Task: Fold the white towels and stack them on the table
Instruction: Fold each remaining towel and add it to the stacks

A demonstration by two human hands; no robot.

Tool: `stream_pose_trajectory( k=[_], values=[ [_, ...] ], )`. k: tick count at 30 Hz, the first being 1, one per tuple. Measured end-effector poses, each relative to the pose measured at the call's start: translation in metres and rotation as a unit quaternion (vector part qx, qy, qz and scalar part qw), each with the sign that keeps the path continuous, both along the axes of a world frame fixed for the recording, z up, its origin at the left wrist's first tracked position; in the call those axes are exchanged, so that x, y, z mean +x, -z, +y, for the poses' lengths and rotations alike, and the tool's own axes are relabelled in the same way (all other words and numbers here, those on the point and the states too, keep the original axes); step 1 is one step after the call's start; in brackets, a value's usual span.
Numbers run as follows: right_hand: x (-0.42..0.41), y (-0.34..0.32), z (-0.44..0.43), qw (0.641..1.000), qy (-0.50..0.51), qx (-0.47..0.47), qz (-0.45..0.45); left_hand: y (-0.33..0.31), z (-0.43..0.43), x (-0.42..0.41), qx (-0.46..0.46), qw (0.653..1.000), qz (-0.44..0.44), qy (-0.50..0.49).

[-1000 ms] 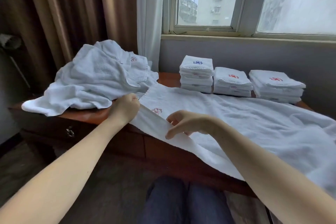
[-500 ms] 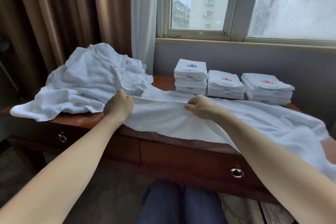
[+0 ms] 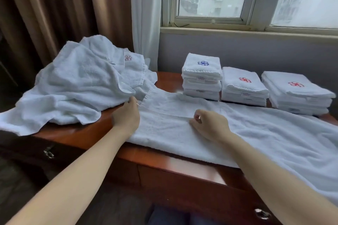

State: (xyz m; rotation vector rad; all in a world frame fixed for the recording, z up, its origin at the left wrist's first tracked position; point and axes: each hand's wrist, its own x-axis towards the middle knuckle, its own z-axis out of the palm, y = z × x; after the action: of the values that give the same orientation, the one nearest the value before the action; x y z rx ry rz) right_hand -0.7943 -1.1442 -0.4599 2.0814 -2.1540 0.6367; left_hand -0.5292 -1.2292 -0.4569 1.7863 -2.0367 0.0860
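No word or number can be read. A blue pinwheel emblem is stitched on the top towel of the left stack at the far edge of the worktop. Red pinwheels are seen on the middle stack, the right stack and the crumpled pile at the far left corner. Small sewn labels are shown on folded edges, their print too small to be made out.

My left hand hides its own fingertips at the hem of the spread towel, ten o'clock. That towel runs off frame at four o'clock. Labels on the folded stacks, two o'clock, are too small to read.
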Motion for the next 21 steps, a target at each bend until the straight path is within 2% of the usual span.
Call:
stream_pose_trajectory(
  k=[4,10,15,18,21],
  values=[
    [-0.001,0.01,-0.009,0.999,-0.012,-0.04,0.002,0.01,-0.008,0.002,0.007,1.0,0.012,0.013],
    [0.007,0.01,-0.026,0.999,-0.027,-0.032,-0.013,0.007,-0.016,0.011,-0.009,1.0,0.017,0.005],
    [0.012,0.006,-0.024,0.999,-0.029,-0.029,-0.035,0.004,-0.017,0.012,-0.08,0.995,-0.02,0.05],
    [0.007,-0.001,-0.017,0.997,-0.025,-0.002,-0.078,-0.002,-0.008,-0.011,-0.107,0.985,0.062,0.123],
    [-0.008,-0.011,-0.003,0.993,-0.015,0.045,-0.112,-0.009,0.011,-0.049,-0.09,0.963,0.14,0.214]
  ],
)
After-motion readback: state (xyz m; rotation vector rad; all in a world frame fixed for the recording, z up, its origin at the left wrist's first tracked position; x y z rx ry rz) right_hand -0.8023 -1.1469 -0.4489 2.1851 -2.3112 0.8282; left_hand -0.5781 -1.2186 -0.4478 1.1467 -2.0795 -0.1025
